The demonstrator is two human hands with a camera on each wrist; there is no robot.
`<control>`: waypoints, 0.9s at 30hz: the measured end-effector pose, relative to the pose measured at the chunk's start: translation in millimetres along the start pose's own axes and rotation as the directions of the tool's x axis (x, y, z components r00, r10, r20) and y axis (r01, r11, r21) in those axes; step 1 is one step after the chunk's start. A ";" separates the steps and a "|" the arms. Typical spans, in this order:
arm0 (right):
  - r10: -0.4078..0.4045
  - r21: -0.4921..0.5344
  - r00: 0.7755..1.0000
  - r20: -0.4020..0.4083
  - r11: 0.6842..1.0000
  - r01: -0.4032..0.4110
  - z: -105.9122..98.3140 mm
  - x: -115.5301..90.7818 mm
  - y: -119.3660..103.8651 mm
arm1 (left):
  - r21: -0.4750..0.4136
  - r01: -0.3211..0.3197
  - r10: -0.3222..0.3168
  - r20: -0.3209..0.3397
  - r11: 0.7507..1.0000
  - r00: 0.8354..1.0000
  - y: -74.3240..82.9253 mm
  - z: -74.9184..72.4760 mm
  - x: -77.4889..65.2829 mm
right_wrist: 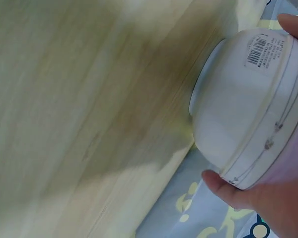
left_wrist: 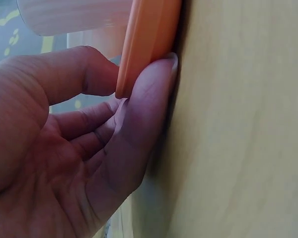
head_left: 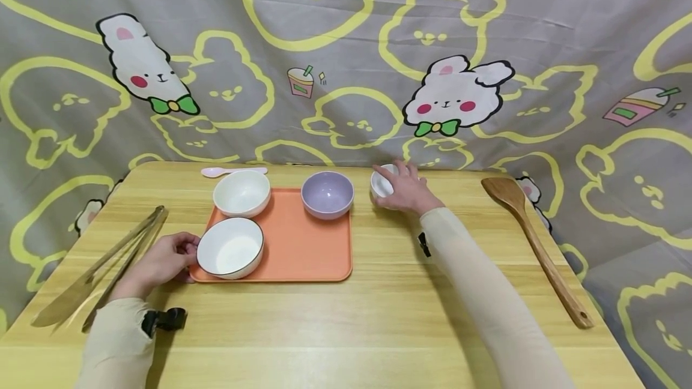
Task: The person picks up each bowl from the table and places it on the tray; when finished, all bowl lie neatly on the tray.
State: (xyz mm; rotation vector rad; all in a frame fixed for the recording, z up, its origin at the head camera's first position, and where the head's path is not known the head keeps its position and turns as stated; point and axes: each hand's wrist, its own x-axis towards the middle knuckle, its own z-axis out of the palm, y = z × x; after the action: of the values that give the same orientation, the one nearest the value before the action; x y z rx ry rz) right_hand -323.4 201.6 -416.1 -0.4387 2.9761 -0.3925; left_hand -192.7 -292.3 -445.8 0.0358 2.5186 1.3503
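Note:
At the near left corner of the orange tray (head_left: 308, 251), my left hand (head_left: 167, 260) pinches the tray's edge. The left wrist view shows the thumb and a finger of that hand (left_wrist: 84, 134) on either side of the tray's rim (left_wrist: 144, 44). A dark-rimmed white bowl (head_left: 229, 248) stands on the tray just beside these fingers. Behind the table's middle, my right hand (head_left: 405, 188) spans a small white bowl (head_left: 381, 183) from above. In the right wrist view this bowl (right_wrist: 238, 94) shows a barcode label and thin lines, with fingers at opposite sides of its rim.
Another white bowl (head_left: 241, 192) and a purple bowl (head_left: 327, 196) stand on the tray's far side. A pink spoon (head_left: 233, 171) lies behind them. Wooden tongs (head_left: 110, 257) lie at the left, a wooden spatula (head_left: 532, 239) at the right. A patterned curtain (head_left: 346, 77) hangs behind the table.

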 end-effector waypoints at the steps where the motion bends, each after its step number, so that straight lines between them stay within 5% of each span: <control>1: -0.003 -0.001 1.000 -0.001 1.000 0.003 -0.2 0.3 0.2 | 0.001 -0.002 0.002 0.003 1.000 1.000 -0.4 -0.1 0.2; 27: -0.027 0.034 1.000 -0.014 0.999 0.027 -12.4 -17.3 -4.2 | 0.023 -0.024 0.024 -0.003 0.999 1.000 -1.1 -0.1 -1.9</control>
State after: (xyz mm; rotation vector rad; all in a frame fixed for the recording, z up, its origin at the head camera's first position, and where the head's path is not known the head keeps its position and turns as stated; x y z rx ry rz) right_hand -307.5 205.7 -401.9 -0.4747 2.9747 -0.4503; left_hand -190.8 -293.3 -446.3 0.0682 2.5442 1.3313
